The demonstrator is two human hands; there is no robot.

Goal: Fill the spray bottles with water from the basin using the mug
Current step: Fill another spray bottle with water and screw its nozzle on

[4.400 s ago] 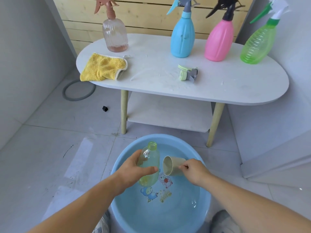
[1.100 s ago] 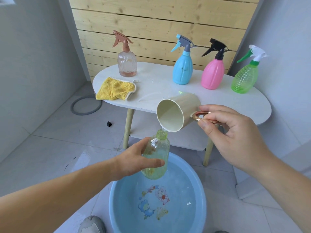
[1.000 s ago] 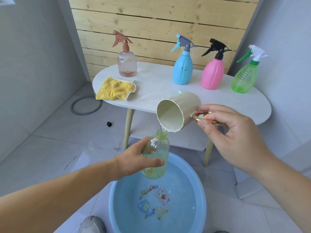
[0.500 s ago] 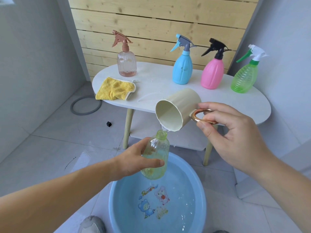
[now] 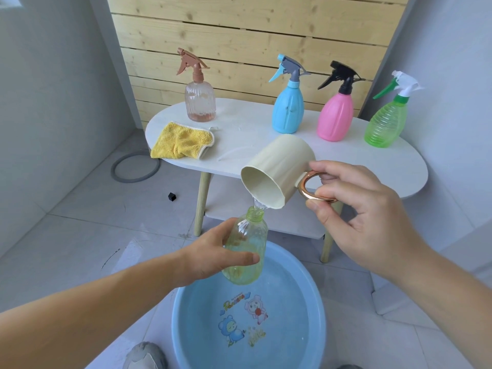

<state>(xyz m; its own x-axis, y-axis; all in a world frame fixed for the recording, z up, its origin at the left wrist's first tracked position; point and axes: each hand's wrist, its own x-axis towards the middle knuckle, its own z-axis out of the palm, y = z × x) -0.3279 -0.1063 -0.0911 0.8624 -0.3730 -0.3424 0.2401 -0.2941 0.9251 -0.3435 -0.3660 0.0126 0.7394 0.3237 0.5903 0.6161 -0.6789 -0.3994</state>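
Observation:
My left hand [image 5: 213, 255] grips a capless, pale green bottle [image 5: 249, 243] upright above the far rim of the blue basin [image 5: 318, 310], which holds water. My right hand [image 5: 356, 209] holds the cream mug [image 5: 277, 171] by its copper ring handle, tipped steeply with its mouth down to the left. A thin stream of water runs from the mug's lip into the bottle's neck.
On the white oval table [image 5: 399, 166] stand a clear pink spray bottle [image 5: 199, 102], a blue one [image 5: 287, 110], a pink one [image 5: 335, 115] and a green one [image 5: 386, 123], plus a yellow cloth [image 5: 183, 141]. A grey ring [image 5: 133, 169] lies on the floor.
The mug and bottle came up out of the basin earlier. Over the last second the mug has tipped further down and water keeps running into the bottle; my left hand holds still.

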